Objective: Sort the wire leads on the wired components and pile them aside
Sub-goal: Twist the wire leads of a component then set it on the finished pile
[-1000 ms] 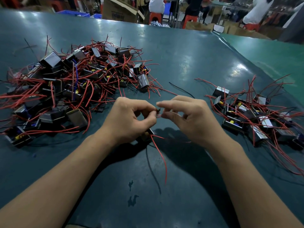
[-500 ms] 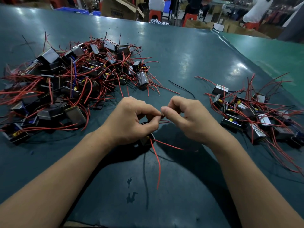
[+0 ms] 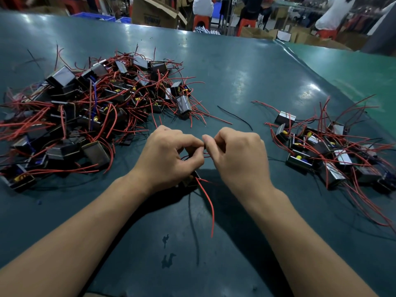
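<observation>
Two hands meet fingertip to fingertip over the table (image 3: 246,67): left hand (image 3: 169,155) and right hand (image 3: 237,155) both pinch thin wire leads of one component (image 3: 191,180) tucked under the left palm; a red lead (image 3: 206,202) trails toward the viewer. Big unsorted pile (image 3: 92,110) left of the hands, smaller pile (image 3: 327,151) right.

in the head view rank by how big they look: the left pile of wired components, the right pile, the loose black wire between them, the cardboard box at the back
1. left pile
2. right pile
3. cardboard box, though it is far back and partly cut off, so its real size is unsure
4. loose black wire
</observation>
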The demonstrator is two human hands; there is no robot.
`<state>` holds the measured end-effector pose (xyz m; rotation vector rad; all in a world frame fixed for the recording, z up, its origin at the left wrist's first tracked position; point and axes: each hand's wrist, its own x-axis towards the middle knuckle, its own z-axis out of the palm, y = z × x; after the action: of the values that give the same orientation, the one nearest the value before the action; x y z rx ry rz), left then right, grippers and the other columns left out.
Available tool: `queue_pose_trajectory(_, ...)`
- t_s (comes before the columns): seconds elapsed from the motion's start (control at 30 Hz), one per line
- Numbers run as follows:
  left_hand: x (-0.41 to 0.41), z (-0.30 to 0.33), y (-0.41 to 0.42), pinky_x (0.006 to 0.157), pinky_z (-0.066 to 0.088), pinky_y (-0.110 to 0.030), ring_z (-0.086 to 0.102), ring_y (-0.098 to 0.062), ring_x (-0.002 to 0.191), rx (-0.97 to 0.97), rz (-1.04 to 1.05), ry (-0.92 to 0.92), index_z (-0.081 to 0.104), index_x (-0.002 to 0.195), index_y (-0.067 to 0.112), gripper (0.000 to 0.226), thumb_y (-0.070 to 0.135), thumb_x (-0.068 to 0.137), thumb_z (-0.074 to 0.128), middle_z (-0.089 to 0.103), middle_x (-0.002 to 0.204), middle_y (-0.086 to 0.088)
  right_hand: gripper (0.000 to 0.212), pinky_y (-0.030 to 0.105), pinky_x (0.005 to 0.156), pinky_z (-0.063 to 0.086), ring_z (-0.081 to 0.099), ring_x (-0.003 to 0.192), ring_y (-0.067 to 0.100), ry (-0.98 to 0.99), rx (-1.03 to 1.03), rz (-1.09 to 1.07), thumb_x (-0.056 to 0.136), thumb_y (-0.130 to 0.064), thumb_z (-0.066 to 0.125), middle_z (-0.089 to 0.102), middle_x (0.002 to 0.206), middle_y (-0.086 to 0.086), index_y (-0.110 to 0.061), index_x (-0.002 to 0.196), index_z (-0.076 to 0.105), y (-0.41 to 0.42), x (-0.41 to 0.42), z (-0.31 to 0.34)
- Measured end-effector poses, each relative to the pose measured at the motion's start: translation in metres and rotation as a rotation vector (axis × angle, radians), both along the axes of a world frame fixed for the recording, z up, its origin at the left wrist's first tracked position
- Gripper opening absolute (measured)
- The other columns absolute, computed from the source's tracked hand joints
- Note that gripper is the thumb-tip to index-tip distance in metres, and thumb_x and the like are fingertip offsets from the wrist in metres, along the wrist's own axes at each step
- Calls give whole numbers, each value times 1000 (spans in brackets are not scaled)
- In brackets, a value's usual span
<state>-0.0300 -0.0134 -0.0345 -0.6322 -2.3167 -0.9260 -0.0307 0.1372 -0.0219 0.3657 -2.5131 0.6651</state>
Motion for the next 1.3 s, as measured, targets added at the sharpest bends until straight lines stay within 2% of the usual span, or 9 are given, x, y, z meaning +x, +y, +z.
queue_pose_trajectory(0.33,1,0,0,68,37,-28,45,-9,52,44,31,1,73,67,10,10,12,76,68,54,55,13,35,25,45,23,49,43,31,306,194,41,85,-18,75,52,54,9,-7,59,54,-2,0,-3)
queue_pose_trajectory(0.53,1,-2,0,67,36,-21,42,-3,51,31,22,-16,74,70,12,9,13,76,67,54,57,16,27,27,48,25,54,56,32,224,292,162,90,-17,66,55,63,8,-6,68,56,5,1,3)
queue_pose_trajectory(0.63,0,-2,-3,56,38,-17,47,-2,47,125,5,-67,77,78,11,11,13,79,66,67,61,7,23,33,52,34,57,78,30,82,304,219,98,-27,49,57,84,5,-9,89,59,9,1,3)
queue_pose_trajectory(0.73,0,-2,-5,51,41,-17,56,-12,49,157,-35,-81,78,80,11,11,11,80,67,70,64,2,19,39,60,45,55,92,27,24,326,299,97,-30,51,57,96,2,-13,103,59,17,-2,5)
queue_pose_trajectory(0.9,2,-1,-5,51,37,-13,52,1,47,143,-70,-77,78,79,10,10,10,79,68,69,62,5,16,35,52,46,57,84,26,82,474,290,95,-22,58,64,81,0,-13,90,69,20,-3,11)
queue_pose_trajectory(1.07,4,-2,-3,59,47,-30,59,-15,56,131,-9,-28,76,74,13,9,14,78,68,69,63,4,15,28,48,33,56,79,27,102,456,319,92,-20,62,61,76,1,-11,81,69,19,0,11)
queue_pose_trajectory(1.13,5,0,1,64,46,-29,56,-18,63,216,51,-10,76,76,14,10,15,79,66,69,67,4,17,32,50,39,55,86,27,59,439,331,96,-22,56,62,83,1,-12,89,68,20,-2,10)
queue_pose_trajectory(1.23,2,10,-2,65,46,-36,61,-28,69,582,152,-54,74,83,9,19,23,87,60,70,75,-5,11,34,52,43,54,88,27,25,413,352,94,-16,57,63,85,1,-12,92,68,25,-3,10)
queue_pose_trajectory(1.3,-6,14,-18,59,46,-36,58,-29,62,568,365,-4,70,75,8,31,31,90,57,65,66,-7,10,33,55,42,55,90,28,7,407,310,92,-12,59,63,85,1,-13,90,68,28,-5,9)
